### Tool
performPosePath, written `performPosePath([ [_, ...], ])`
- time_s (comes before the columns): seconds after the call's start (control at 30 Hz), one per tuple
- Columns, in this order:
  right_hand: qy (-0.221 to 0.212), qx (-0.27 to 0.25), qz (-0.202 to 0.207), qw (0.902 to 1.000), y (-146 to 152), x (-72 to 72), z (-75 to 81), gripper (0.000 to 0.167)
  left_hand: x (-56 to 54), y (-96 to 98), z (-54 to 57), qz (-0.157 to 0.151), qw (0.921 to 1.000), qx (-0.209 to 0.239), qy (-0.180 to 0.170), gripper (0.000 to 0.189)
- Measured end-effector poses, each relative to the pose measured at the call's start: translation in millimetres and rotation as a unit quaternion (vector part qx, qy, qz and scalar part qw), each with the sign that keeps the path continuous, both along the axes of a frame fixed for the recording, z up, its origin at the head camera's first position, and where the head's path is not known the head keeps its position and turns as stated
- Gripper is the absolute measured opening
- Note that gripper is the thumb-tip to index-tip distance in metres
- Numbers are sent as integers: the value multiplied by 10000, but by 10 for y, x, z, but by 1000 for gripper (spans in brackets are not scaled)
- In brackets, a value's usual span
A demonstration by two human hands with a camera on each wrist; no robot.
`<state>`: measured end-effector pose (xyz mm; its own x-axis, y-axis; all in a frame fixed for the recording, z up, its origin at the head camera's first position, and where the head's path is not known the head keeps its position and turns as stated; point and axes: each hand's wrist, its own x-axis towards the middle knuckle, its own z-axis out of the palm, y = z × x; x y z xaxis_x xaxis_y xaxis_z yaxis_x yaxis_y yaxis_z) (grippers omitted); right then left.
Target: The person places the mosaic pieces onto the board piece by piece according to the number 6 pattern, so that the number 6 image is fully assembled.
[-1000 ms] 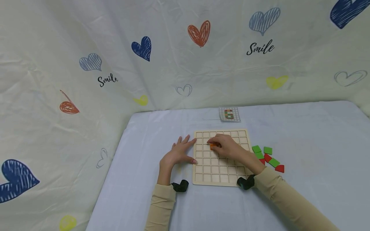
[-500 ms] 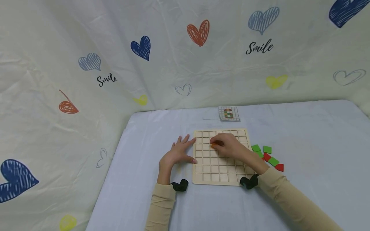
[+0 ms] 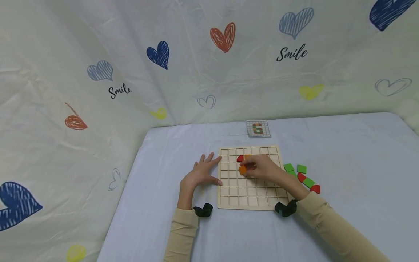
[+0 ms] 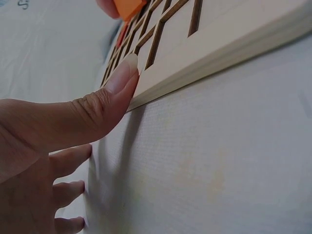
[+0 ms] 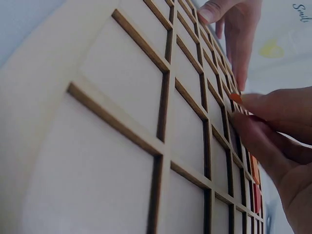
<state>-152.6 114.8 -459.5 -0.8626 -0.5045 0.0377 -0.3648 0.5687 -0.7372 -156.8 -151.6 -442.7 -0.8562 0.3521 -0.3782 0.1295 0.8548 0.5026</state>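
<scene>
A wooden grid board (image 3: 229,200) lies on the white-covered table. My right hand (image 3: 263,168) pinches a small orange square tile (image 3: 242,170) between thumb and fingertips, close over the left-middle cells. Just beyond it, a red rounded tile (image 3: 240,158) and another orange tile (image 3: 247,156) lie in the grid, partly behind the hand. With fingers spread, my left hand (image 3: 200,175) rests at the board's left side. In the left wrist view its thumb (image 4: 109,97) presses the board's edge, while other fingers touch the cloth.
Green tiles (image 3: 301,169) and red tiles (image 3: 315,189) lie loose to the right of the board. A pattern card (image 3: 258,128) with a coloured figure on a grid lies behind it. A cloth with printed hearts hangs at the back.
My right hand has shifted slightly right and nearer, with the orange tile tilted in its fingertips. The red tile and second orange tile now show on the board. The left hand stays put.
</scene>
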Motion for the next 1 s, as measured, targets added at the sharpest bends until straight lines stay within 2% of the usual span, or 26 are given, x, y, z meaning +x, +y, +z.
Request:
performPosePath([
  [0.27,139,84,216,9996,-31,-1,-31,20,0,-17,-7,-14,10000,36,0,99],
  [0.5,341,316,401,9981,-63,0,-39,21,-2,-22,2,-24,10000,74,25,99],
  [0.7,678,413,425,9959,-56,12,-71,20,-7,-4,5,-26,9999,99,19,99],
  [1.0,902,318,450,9944,-46,34,-112,22,6,-11,6,55,10000,77,-16,99],
])
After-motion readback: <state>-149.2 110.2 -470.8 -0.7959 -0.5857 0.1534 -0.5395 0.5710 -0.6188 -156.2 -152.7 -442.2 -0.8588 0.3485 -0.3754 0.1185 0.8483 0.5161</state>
